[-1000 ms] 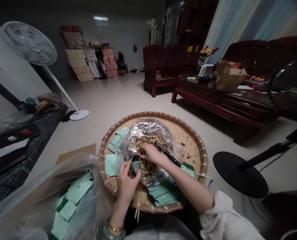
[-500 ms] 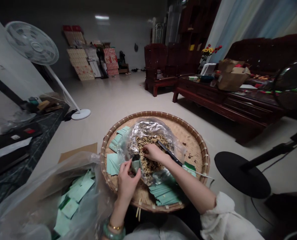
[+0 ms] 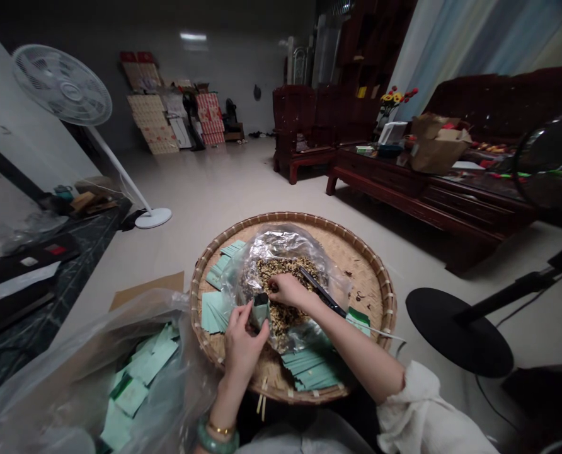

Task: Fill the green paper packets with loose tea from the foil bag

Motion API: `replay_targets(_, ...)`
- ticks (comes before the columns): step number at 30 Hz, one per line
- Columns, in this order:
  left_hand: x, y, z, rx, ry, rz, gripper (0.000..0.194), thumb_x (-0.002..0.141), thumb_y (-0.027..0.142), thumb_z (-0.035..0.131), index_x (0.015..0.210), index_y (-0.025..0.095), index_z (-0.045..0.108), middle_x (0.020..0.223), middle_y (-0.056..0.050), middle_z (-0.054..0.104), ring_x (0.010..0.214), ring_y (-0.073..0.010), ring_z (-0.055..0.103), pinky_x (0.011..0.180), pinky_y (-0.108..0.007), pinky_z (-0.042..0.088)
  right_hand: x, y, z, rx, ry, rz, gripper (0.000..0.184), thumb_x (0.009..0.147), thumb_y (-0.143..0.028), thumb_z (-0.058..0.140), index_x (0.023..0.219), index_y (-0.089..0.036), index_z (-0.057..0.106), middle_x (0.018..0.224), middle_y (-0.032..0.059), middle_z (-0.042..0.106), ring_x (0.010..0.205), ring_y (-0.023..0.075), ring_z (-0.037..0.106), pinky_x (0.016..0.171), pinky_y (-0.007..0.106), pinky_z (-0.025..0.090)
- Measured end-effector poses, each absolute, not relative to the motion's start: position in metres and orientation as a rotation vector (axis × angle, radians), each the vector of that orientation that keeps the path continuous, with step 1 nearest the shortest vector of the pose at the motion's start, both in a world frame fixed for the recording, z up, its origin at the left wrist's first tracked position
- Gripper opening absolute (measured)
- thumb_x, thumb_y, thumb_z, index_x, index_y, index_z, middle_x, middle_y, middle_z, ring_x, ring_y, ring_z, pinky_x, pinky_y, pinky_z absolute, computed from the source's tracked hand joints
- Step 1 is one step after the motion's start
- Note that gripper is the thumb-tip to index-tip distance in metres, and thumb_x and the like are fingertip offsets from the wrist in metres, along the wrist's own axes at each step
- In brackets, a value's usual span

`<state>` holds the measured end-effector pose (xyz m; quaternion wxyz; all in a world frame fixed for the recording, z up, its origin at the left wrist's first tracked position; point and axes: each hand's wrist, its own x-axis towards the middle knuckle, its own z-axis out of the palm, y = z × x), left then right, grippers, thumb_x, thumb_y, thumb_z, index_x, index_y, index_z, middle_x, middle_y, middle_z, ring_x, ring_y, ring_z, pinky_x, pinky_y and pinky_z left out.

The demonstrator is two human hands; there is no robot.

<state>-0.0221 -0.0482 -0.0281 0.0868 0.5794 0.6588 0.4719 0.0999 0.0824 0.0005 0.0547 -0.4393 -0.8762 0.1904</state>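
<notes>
Well, the left hand (image 3: 243,359) sits at the near edge of the round woven tray (image 3: 309,216), its fingers (image 3: 247,318) curled closed around a small green paper packet (image 3: 261,310) held upright. The right hand (image 3: 288,291) is over the middle of the tray, its fingers (image 3: 274,287) pinched together on the dried herb bits (image 3: 281,296) heaped in a foil-lined plastic bag (image 3: 281,244). A narrow black tool (image 3: 322,291) lies on the bag just beside that hand. Stacks of green cards (image 3: 309,369) sit on the tray around the bag, and more fill a clear plastic sack (image 3: 162,391) just left of the tray. A dark worktop (image 3: 58,284) runs further left of the tray.
</notes>
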Motion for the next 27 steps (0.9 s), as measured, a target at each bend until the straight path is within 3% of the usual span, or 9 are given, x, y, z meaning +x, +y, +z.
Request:
replay_targets(5,-0.023,-0.048,-0.03,1.717,1.978,1.385,0.041,0.074,0.03,0.058,0.112,0.015,0.059,0.094,-0.007,0.056,0.075,-0.0168,0.06,0.064,-0.029,0.055,0.096,0.087,-0.005,-1.338,-2.625,0.607,0.021,0.07,-0.017,0.061,0.089,-0.015,0.069,0.088,0.0095,0.07,0.085,0.0209,0.063,0.069,0.023,0.041)
replay_targets(11,-0.025,-0.048,-0.034,1.711,1.967,1.391,0.041,0.075,0.03,0.058,0.113,0.016,0.058,0.095,-0.007,0.056,0.078,-0.0178,0.06,0.067,-0.03,0.055,0.104,0.09,-0.005,-1.297,-2.578,0.67,0.022,0.069,-0.012,0.059,0.087,-0.016,0.07,0.083,0.0038,0.07,0.076,0.0138,0.062,0.066,0.018,0.04)
replay_targets(16,-0.025,-0.048,-0.035,1.71,1.999,1.365,0.043,0.075,0.031,0.058,0.114,0.014,0.058,0.096,-0.008,0.056,0.078,-0.0179,0.06,0.067,-0.03,0.054,0.103,0.086,-0.007,-1.31,-2.57,0.67,0.025,0.064,-0.016,0.065,0.088,-0.015,0.07,0.086,0.0066,0.071,0.079,0.0184,0.062,0.067,0.022,0.041)
replay_targets(27,-0.026,-0.049,-0.036,1.694,1.987,1.366,0.043,0.075,0.03,0.057,0.115,0.015,0.056,0.097,-0.008,0.055,0.079,-0.0182,0.06,0.068,-0.031,0.054,0.111,0.088,-0.005,-1.292,-2.575,0.705,0.029,0.065,-0.015,0.063,0.091,-0.018,0.072,0.089,0.0048,0.072,0.082,0.0171,0.064,0.071,0.02,0.043)
